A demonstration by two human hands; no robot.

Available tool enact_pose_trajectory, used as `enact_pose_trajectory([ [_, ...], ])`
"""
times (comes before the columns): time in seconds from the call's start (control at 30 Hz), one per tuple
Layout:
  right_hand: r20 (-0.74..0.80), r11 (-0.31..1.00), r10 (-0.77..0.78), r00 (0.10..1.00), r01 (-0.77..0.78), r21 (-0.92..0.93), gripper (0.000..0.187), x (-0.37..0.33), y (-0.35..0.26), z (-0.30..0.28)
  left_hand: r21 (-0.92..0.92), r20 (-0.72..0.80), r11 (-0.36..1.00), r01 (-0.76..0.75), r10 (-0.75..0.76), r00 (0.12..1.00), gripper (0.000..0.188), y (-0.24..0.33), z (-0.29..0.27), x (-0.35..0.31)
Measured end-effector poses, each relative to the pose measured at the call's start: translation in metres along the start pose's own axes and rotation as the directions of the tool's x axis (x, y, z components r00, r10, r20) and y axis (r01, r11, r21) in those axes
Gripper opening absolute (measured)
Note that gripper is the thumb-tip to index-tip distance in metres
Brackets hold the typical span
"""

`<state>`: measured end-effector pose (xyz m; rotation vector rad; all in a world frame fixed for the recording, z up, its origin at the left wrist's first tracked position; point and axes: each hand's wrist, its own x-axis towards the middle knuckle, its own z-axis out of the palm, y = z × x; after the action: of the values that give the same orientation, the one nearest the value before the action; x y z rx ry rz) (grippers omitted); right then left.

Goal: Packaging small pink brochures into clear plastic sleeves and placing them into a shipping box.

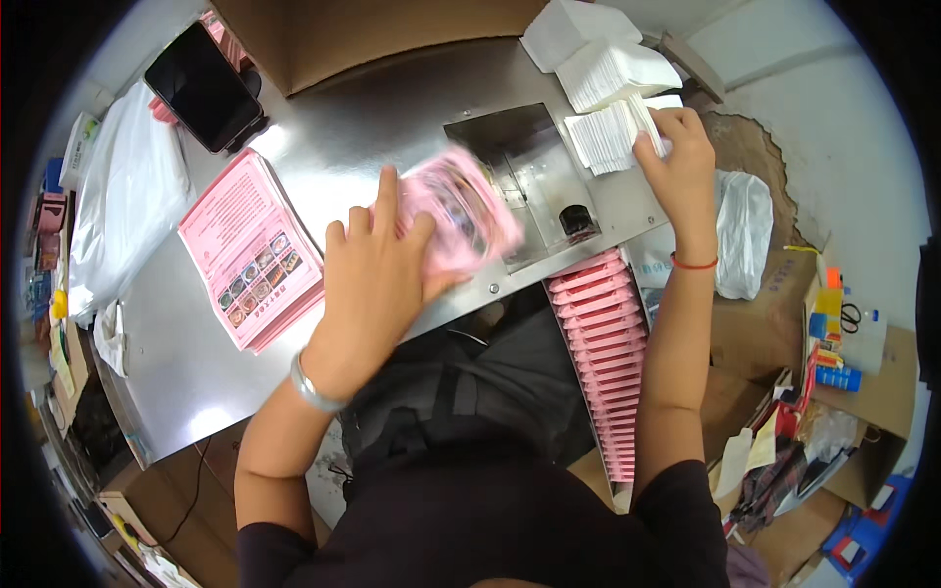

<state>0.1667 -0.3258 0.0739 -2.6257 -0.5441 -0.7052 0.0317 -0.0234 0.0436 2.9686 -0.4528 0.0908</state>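
My left hand [368, 269], with a silver bracelet on its wrist, holds a pink printed packet [469, 211] over the metal table. The packet is smeared by motion, with a dark picture on its face. At the table's right side my right hand [683, 162] pinches thin white folded paper pieces [645, 116], beside a fanned white stack [600, 142]. Left of my left hand lies a pile of pink printed sheets [245, 235] with small food pictures. A recessed slot [534, 186] with a black knob sits in the tabletop between my hands.
More white paper stacks [613, 73] stand at the back right. A phone [201, 86] on a stand and a white plastic bag [132, 191] are at the left. A cardboard box [382, 39] stands behind. Below the table's front edge runs a chute of pink packets [600, 363].
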Motion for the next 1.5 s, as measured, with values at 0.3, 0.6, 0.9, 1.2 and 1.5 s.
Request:
enact_pose_trajectory([
  [0.3, -0.082, 0.992, -0.091, 0.992, 0.084, -0.092, 0.033, -0.008, -0.018, 0.008, -0.190, -0.283, 0.980, -0.059, 0.003, 0.959, 0.041, 0.019, 0.029, -0.026],
  [0.6, -0.089, 0.993, -0.076, 0.993, 0.067, -0.096, 0.024, -0.009, -0.002, 0.003, -0.298, -0.396, 0.952, 0.072, -0.192, 0.898, 0.042, 0.027, 0.029, -0.029],
  [0.9, 0.201, 0.854, -0.500, 0.842, 0.441, 0.275, 0.033, -0.135, -0.171, 0.015, -0.355, -0.036, 0.933, -0.059, 0.050, 0.998, 0.046, -0.017, 0.021, -0.026],
  [1.2, 0.488, 0.977, -0.052, 0.871, 0.145, -0.155, 0.020, -0.034, -0.107, 0.086, -0.808, -0.077, 0.574, -0.137, 0.128, 0.989, 0.070, 0.042, -0.010, -0.026],
  [1.5, -0.286, 0.967, -0.083, 0.955, 0.007, -0.255, 0.020, -0.011, -0.038, 0.025, -0.124, -0.099, 0.976, 0.179, -0.191, 0.977, 0.060, -0.103, -0.010, -0.091],
])
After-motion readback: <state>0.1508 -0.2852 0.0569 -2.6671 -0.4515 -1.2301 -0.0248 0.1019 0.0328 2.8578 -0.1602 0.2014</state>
